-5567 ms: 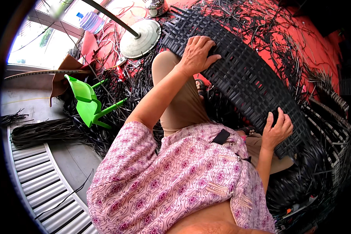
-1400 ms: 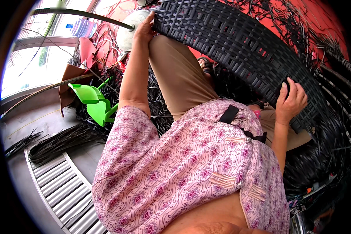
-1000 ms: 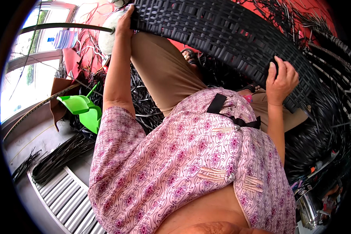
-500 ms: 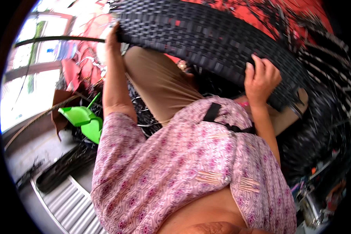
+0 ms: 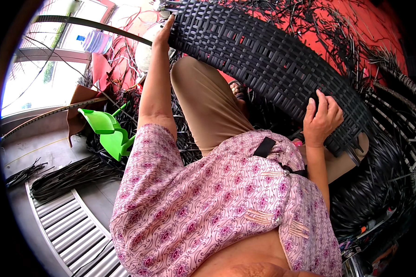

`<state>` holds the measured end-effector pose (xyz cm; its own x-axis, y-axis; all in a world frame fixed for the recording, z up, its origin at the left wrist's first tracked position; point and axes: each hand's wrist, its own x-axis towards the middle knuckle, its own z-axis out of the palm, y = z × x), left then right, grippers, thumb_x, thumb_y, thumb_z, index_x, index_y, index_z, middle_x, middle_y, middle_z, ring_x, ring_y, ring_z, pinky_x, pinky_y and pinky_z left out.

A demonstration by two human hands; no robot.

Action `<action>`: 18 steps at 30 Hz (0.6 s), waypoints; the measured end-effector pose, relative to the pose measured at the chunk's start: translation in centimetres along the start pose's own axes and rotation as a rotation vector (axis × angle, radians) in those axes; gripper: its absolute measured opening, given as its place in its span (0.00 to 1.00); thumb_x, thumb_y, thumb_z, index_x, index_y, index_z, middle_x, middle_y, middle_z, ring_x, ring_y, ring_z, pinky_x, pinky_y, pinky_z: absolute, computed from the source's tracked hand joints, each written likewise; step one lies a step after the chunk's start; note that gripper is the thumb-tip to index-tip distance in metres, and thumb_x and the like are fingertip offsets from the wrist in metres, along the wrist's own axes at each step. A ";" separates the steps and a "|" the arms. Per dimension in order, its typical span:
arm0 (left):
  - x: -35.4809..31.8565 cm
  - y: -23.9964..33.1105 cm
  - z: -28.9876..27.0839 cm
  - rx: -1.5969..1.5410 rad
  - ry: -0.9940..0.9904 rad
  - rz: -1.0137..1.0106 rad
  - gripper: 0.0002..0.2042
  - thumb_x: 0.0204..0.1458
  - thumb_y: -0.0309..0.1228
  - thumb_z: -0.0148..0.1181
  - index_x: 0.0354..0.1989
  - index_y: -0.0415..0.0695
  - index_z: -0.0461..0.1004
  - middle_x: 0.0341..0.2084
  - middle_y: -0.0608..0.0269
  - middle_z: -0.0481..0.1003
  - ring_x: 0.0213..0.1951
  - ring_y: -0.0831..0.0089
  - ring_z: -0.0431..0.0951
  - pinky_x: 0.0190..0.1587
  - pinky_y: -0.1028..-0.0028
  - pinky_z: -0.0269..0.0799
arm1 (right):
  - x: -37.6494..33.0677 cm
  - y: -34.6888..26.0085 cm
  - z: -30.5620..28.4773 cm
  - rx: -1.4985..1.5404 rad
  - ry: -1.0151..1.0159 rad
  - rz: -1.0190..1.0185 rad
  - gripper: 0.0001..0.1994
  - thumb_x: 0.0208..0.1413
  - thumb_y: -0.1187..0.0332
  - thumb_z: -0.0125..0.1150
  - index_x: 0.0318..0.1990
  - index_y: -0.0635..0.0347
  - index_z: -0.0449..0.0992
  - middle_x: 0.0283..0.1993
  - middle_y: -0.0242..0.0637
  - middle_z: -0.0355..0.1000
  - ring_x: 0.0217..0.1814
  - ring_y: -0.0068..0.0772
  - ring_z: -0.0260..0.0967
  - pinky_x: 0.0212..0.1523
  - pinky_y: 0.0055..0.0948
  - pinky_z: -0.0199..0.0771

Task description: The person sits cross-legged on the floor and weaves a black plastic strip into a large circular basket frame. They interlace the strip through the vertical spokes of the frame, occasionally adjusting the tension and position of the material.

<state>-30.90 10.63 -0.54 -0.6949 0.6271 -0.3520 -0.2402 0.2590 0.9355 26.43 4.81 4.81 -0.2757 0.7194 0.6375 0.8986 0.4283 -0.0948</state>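
Observation:
A long black woven rattan panel (image 5: 263, 60) lies across my knees, stretching from the upper left to the right. At its far left end my left hand (image 5: 163, 37) grips the edge, arm stretched out. My right hand (image 5: 322, 119) clasps the panel's near edge at its right end, fingers curled over the weave. My tan trousers (image 5: 208, 106) show under the panel.
Loose black rattan strips (image 5: 370, 194) pile at the right and around my legs on a red floor (image 5: 351, 27). A green plastic stool (image 5: 108, 134) lies tipped at the left beside a bundle of strips (image 5: 64, 177). A metal grate (image 5: 64, 226) runs along the lower left.
My left hand slid from the middle of the panel out to its far left end. The panel shifted across my lap while my right hand kept its hold on the near edge.

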 end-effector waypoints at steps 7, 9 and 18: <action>0.0 -0.7 -1.5 -0.238 -0.128 -0.029 0.24 0.42 0.40 0.78 0.44 0.37 0.80 0.38 0.57 0.82 0.35 0.67 0.82 0.42 0.68 0.79 | 0.1 0.0 0.1 0.028 0.005 -0.018 0.12 0.60 0.57 0.60 0.49 0.45 0.79 0.45 0.29 0.70 0.48 0.39 0.66 0.50 0.42 0.64; 1.0 -1.2 -1.9 -0.206 -0.090 -0.005 0.26 0.41 0.41 0.79 0.44 0.36 0.80 0.38 0.57 0.82 0.36 0.65 0.82 0.43 0.66 0.79 | 0.0 0.2 0.1 0.034 0.011 -0.020 0.12 0.60 0.57 0.60 0.49 0.44 0.79 0.45 0.28 0.70 0.48 0.39 0.67 0.49 0.42 0.64; 3.1 -2.1 -1.5 -0.230 -0.179 -0.044 0.29 0.45 0.43 0.76 0.53 0.39 0.77 0.49 0.55 0.79 0.47 0.60 0.80 0.56 0.60 0.74 | -1.3 3.0 -1.4 0.068 0.026 0.079 0.17 0.56 0.59 0.65 0.52 0.51 0.77 0.55 0.35 0.68 0.58 0.43 0.64 0.58 0.44 0.61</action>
<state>-33.59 10.97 -3.57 -0.5548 0.7436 -0.3731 -0.4291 0.1285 0.8941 29.94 4.36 4.81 -0.1950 0.7384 0.6455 0.8917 0.4075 -0.1968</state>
